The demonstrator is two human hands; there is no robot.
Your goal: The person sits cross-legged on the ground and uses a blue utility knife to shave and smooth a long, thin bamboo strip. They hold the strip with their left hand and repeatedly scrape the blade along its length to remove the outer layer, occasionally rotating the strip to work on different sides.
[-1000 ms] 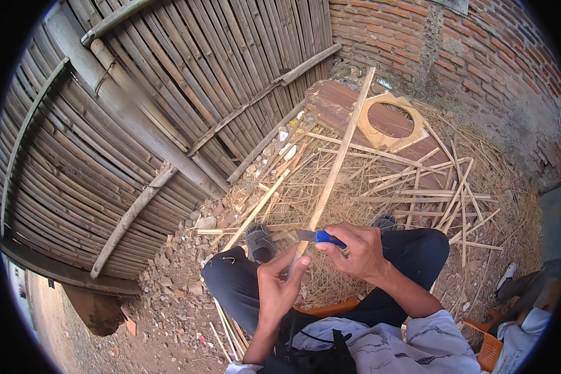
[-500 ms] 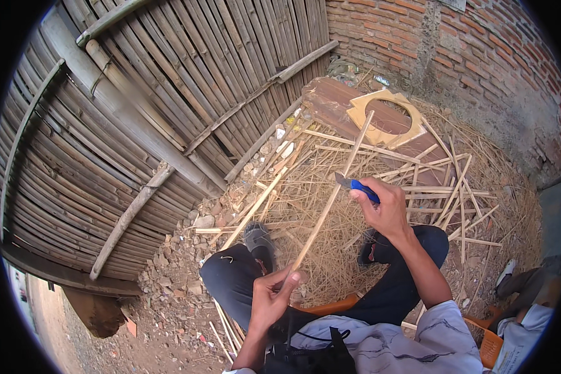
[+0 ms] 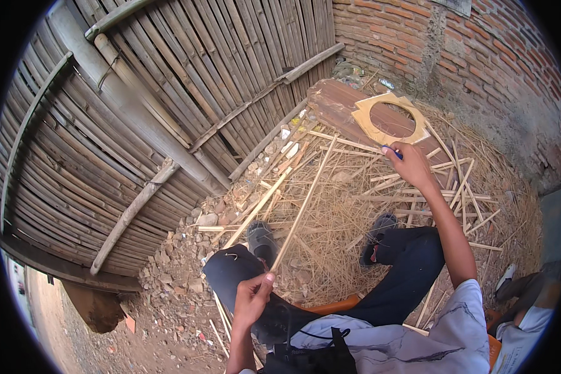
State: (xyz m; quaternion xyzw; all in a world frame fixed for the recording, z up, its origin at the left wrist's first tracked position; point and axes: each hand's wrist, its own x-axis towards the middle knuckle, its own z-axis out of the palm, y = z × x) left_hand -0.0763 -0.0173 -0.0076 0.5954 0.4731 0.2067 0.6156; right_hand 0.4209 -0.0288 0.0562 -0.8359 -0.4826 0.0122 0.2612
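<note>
My left hand is closed round the near end of a long, thin bamboo strip. The strip slants up and away to the right, over the shavings in front of my shoes. My right hand is stretched far forward and closed round a small knife with a blue handle. Most of that knife is hidden by my fingers, and its blade is hard to make out. The knife is apart from the strip, off to the right of its far end, near the cut-out board with a round hole.
Pale shavings and loose bamboo strips cover the ground. A brown plank lies beneath the cut-out board. A bamboo wall stands at left, a brick wall behind. Another person's leg shows at lower right.
My right hand has moved away from the strip with the knife, forward and to the right. My left hand has shifted slightly down and left, and the strip's far end has swung left and lower.
</note>
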